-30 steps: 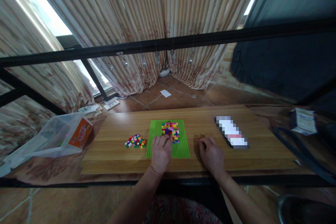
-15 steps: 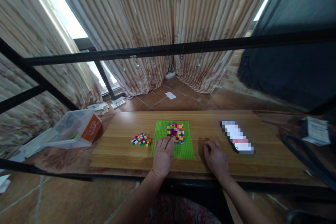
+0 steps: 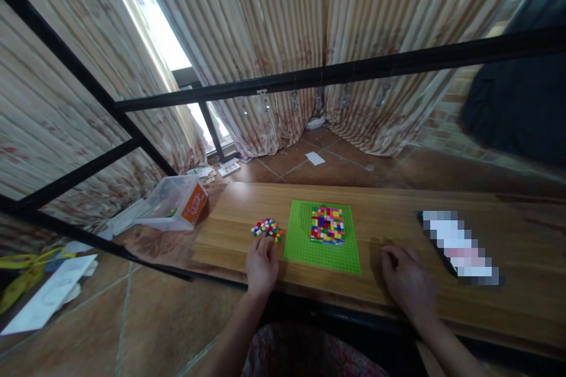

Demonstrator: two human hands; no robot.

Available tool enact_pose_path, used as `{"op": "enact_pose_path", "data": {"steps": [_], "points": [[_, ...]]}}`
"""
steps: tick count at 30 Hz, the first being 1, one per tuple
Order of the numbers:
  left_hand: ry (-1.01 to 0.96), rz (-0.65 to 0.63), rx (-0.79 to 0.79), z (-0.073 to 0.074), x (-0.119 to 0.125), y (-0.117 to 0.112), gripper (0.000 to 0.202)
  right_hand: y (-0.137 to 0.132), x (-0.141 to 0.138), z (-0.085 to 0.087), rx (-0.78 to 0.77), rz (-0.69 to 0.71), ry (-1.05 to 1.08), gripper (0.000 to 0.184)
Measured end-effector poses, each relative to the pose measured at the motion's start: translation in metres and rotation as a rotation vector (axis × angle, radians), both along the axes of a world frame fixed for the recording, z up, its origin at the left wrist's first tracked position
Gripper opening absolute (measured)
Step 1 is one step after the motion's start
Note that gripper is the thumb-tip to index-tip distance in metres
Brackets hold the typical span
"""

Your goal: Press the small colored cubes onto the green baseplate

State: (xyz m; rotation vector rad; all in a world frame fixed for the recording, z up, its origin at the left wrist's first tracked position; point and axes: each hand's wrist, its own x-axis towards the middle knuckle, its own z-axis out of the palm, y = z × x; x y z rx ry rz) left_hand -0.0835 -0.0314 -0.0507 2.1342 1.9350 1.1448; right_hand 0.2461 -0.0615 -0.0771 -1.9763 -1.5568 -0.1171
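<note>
A small heap of loose toy bricks in many colours (image 3: 267,228) lies on the wooden table. My left hand (image 3: 262,266) is at its near edge, fingers bent down and held together; what they grip, if anything, is hidden. To the right, a green baseplate (image 3: 305,250) bears a square, multicoloured brick structure (image 3: 328,234), built up in layers around a dark hollow. My right hand (image 3: 409,278) rests on the table right of the baseplate, curled in a loose fist, with nothing visible in it.
A phone with a blurred screen (image 3: 457,247) lies beyond my right hand. Past the table's left end stands a clear plastic box with an orange label (image 3: 170,203). A black metal rail (image 3: 292,79) crosses in front of the curtains. The wooden table (image 3: 216,241) ends close to my body.
My left hand has left the brick structure and moved left to the loose heap. My right hand stays curled on the table. The whole view has turned left.
</note>
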Motion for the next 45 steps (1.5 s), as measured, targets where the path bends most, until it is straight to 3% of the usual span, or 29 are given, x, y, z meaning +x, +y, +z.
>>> {"op": "enact_pose_path", "data": {"steps": [7, 17, 23, 30, 35, 45], "points": [[0.115, -0.026, -0.035, 0.003, 0.013, 0.016, 0.015, 0.0, 0.0, 0.002, -0.011, -0.002, -0.003, 0.028], [0.257, -0.086, -0.045, 0.005, 0.009, 0.021, 0.02, -0.001, -0.003, 0.005, -0.036, -0.023, -0.006, 0.026], [0.174, -0.092, 0.001, 0.013, 0.012, 0.022, 0.018, 0.0, -0.003, 0.005, -0.025, -0.002, 0.033, 0.027], [-0.113, -0.248, 0.008, 0.035, 0.051, 0.015, 0.021, 0.001, -0.005, 0.009, -0.018, -0.002, 0.058, 0.024], [-0.209, -0.35, -0.041, 0.044, 0.081, 0.011, 0.017, 0.001, -0.005, 0.01, -0.015, 0.006, 0.086, 0.023], [-0.06, -0.322, 0.016, 0.036, 0.102, 0.021, 0.015, 0.001, -0.006, 0.012, -0.02, -0.003, 0.09, 0.024]]}}
